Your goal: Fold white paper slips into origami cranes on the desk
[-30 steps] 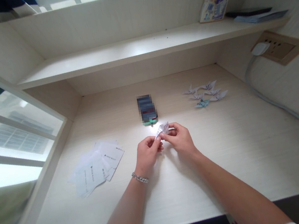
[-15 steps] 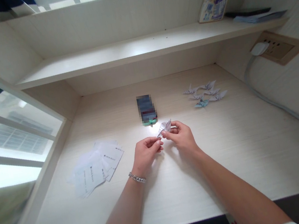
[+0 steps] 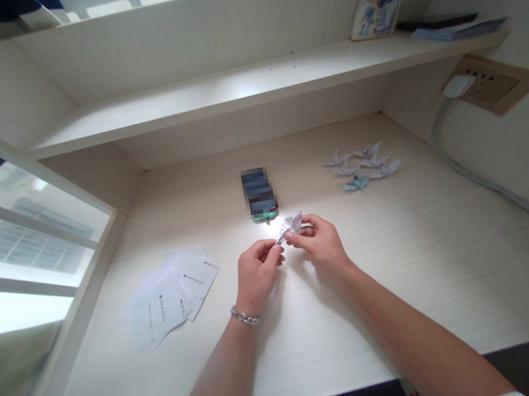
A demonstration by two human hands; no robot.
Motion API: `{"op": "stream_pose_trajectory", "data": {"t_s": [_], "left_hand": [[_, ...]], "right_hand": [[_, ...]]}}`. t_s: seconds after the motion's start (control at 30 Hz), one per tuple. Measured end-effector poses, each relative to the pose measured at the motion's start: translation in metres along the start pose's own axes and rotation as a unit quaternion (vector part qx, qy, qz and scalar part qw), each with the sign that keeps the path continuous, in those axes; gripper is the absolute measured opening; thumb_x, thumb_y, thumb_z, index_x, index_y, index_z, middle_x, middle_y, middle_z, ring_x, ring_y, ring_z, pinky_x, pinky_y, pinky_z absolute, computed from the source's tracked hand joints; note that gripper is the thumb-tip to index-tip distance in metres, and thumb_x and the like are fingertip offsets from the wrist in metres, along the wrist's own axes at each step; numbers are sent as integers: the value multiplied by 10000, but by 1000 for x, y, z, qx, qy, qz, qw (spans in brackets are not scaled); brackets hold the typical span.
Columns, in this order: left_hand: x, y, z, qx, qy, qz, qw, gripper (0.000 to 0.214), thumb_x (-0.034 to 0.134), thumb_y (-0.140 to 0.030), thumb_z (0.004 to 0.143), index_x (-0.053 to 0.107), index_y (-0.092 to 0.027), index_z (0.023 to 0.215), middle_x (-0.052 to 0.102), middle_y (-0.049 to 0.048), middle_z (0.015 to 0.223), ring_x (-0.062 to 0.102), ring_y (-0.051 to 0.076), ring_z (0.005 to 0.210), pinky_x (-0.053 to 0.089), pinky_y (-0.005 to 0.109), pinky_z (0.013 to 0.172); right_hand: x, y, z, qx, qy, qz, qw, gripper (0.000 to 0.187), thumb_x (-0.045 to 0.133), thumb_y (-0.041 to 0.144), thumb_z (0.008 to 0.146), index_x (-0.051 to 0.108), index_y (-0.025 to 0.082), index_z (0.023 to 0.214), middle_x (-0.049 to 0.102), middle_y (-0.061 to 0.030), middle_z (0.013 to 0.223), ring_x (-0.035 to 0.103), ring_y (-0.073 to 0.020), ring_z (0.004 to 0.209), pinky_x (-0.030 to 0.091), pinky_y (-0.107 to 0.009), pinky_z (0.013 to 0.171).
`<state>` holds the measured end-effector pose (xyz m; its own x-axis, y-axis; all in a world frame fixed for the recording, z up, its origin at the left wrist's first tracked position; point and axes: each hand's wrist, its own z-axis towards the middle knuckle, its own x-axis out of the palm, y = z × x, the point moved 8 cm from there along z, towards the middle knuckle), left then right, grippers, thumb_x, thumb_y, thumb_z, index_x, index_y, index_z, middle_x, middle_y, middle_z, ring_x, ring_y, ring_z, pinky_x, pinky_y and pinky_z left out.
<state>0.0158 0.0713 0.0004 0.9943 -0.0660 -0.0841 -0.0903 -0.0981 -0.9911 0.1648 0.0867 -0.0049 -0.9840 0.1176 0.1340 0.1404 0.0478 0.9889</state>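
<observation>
Between my two hands is a small white folded paper crane, held just above the desk. My right hand pinches its body between thumb and fingers. At the crane's lower left tip, my left hand is closed, thumb against forefinger, gripping the narrow point. Several finished paper cranes, mostly white and one light blue, sit in a cluster at the back right. A fan of loose white paper sheets with small print lies left of my left hand.
A dark, pixelated object with a green end lies beyond my hands. Over the desk runs a shelf bearing a small box. A grey cable hangs from the wall socket at the right.
My left hand's fingers have shifted slightly and its wrist has turned a little, staying at the crane's tip. My right hand and the crane have barely moved.
</observation>
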Motion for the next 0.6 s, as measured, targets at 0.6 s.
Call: {"op": "stream_pose_trajectory", "data": {"t_s": [0.6], "left_hand": [[8,9,0,-28,57,-4,998,253,556,-373,781,604,-126,753,647,58,719,584,115,590,466,236,567]], "right_hand": [[4,-10,4,56,60,39,996,327,739,323,624,606,157,873,665,-36,672,630,-173,639,489,-285,607]]}}
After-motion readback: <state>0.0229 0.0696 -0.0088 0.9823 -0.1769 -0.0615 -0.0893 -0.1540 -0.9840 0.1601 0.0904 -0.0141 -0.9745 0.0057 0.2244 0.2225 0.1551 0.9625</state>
